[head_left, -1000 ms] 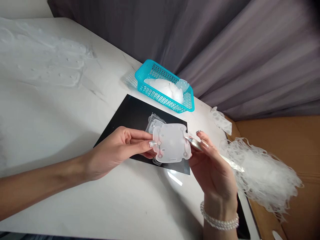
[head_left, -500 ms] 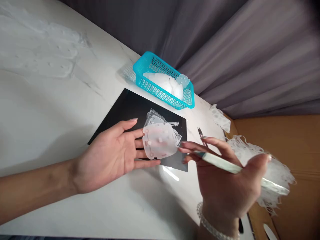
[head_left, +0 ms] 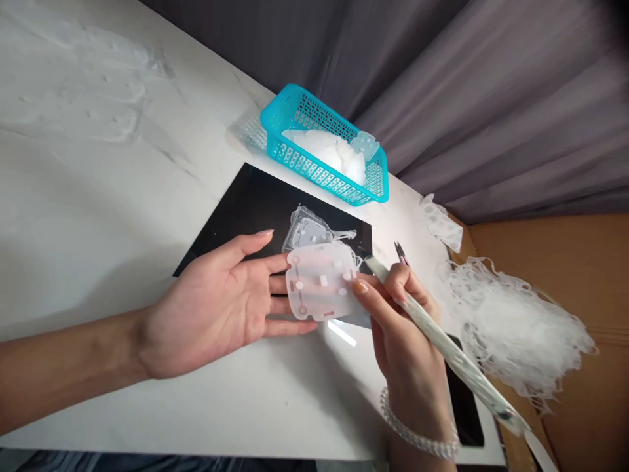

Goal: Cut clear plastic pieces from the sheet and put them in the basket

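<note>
My left hand (head_left: 211,301) lies palm up with its fingers spread. A translucent, rounded plastic-like sheet (head_left: 314,298) with small slots and raised bumps rests across its fingertips. My right hand (head_left: 403,314) is closed around a long, slim, pale-handled tool (head_left: 462,364) whose kind I cannot make out. Its thumb touches the sheet's right edge. The tool's tip points up and left, near thin stringy trimmings. Beyond the sheet, another clear piece with a loose frame (head_left: 309,226) lies on the black mat (head_left: 255,203).
A blue basket (head_left: 314,172) with white pieces stands behind the mat. At right are a heap of stringy white scraps (head_left: 521,334), a crumpled clear sheet (head_left: 442,223), a dark pointed tool (head_left: 400,252) and a black flat object (head_left: 464,406). Clear sheets (head_left: 98,105) lie far left.
My right hand has turned over and closed around the pale-handled tool, and its thumb has come onto the sheet's edge. My left hand has stayed nearly still. The view has shifted slightly.
</note>
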Motion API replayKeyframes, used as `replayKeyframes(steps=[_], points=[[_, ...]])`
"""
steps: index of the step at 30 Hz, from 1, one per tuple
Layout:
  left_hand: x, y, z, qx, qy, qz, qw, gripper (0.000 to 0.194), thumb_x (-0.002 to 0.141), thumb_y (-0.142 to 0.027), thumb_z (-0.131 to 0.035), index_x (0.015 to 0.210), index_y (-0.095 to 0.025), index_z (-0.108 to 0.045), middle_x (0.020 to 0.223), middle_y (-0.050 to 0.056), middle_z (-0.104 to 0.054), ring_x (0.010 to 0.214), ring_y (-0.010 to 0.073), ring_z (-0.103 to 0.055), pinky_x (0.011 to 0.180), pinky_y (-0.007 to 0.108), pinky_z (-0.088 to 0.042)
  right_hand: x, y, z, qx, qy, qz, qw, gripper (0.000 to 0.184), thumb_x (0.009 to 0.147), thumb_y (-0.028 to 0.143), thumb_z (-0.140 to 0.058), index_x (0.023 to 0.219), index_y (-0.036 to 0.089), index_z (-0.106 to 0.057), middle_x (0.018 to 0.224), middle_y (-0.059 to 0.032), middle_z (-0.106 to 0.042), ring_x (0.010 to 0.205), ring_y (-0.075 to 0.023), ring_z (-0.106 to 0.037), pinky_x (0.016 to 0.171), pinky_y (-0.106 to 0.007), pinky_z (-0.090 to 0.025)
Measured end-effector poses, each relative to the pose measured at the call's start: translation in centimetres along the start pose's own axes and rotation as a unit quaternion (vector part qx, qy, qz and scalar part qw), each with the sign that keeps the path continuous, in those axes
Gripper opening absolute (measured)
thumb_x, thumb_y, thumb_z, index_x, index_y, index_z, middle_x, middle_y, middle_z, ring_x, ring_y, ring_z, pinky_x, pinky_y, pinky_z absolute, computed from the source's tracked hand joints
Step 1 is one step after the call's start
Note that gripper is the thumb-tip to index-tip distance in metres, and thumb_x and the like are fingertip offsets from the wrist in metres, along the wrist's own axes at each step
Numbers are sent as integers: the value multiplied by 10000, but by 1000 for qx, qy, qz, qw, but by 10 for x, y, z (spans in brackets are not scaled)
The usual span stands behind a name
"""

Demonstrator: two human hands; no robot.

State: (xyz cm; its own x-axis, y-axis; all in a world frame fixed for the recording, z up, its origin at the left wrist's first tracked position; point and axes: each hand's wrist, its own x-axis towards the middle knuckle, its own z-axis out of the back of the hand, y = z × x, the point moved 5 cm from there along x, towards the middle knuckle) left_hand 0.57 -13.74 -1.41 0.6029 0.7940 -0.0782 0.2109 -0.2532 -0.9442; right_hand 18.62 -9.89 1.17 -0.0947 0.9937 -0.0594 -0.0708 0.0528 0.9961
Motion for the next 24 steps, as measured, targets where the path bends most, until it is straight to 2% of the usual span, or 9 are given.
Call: replayKeyframes(steps=[2, 5, 10, 12, 14, 16, 19, 22, 24], points=[[1, 2, 2, 9, -20, -4, 1000, 599, 1023, -322, -51, 1579, -182, -225, 1292, 148, -668, 1253, 286, -605, 986, 475, -477, -1, 3, 1, -1, -32, 29, 999, 496, 773, 197, -803, 666, 238, -320, 580, 88, -561, 560, -92, -552, 569, -226, -472], [1, 5, 6, -6, -60, -6, 998, 685, 1003, -391, 105, 1595, -172, -163, 1393, 148, -600, 1271, 251, -595, 949, 426, -516, -7, 12, 2, -16, -87, 110, 990, 490, 791, 148, -781, 658, 243, -319, 638, 76, -650, 658, -111, -652, 675, -244, -527], [1, 6, 2, -65, -51, 8, 997, 824, 961, -533, 154, 1565, -193, -293, 1419, 114, -585, 1254, 267, -603, 948, 425, -533, -21, 13, -20, -49, 62, 73, 994, 394, 886, 214, -699, 663, 247, -376, 940, -26, -792, 1049, -240, -726, 921, -413, -571], [1, 5, 2, -76, -51, 15, 996, 822, 963, -569, 112, 1551, -203, -331, 1368, 112, -625, 1229, 281, -615, 958, 449, -518, -20, 15, -17, -30, 50, 86, 995, 369, 925, 244, -652, 680, 249, -376, 963, -35, -795, 1088, -251, -716, 992, -462, -536], [1, 6, 3, -115, -59, 25, 991, 805, 965, -605, 42, 1543, -203, -349, 1331, 117, -648, 1226, 298, -613, 965, 472, -503, -14, 15, -7, -18, -16, 107, 994, 363, 928, 247, -649, 693, 249, -372, 963, -32, -797, 1078, -241, -721, 1029, -462, -507], [1, 8, 2, -195, -58, 40, 978, 796, 958, -643, -34, 1535, -203, -362, 1338, 122, -642, 1245, 313, -597, 982, 491, -487, -6, 8, -1, -34, -48, 89, 994, 375, 892, 240, -692, 695, 246, -373, 945, -38, -796, 1055, -236, -728, 988, -426, -527], [2, 13, -1, -275, -56, 70, 957, 789, 945, -667, -98, 1530, -204, -356, 1400, 125, -597, 1283, 317, -568, 1021, 492, -470, 1, -8, -4, -54, 8, 13, 998, 404, 812, 234, -768, 688, 237, -384, 885, -43, -784, 961, -227, -739, 812, -349, -579], [2, 20, -2, -293, -69, 84, 950, 772, 956, -651, -153, 1540, -173, -318, 1459, 158, -536, 1332, 319, -524, 1067, 487, -442, 4, -13, -8, -54, 43, -24, 997, 445, 779, 244, -787, 663, 228, -357, 805, -26, -761, 648, -148, -683, 592, -273, -554], [1, 27, 4, -317, -111, 94, 937, 747, 964, -629, -238, 1541, -160, -304, 1463, 180, -524, 1332, 314, -524, 1089, 483, -425, 14, -4, -9, -65, 30, -4, 997, 458, 788, 255, -774, 655, 225, -336, 787, -18, -745, 513, -98, -594, 494, -244, -507]])
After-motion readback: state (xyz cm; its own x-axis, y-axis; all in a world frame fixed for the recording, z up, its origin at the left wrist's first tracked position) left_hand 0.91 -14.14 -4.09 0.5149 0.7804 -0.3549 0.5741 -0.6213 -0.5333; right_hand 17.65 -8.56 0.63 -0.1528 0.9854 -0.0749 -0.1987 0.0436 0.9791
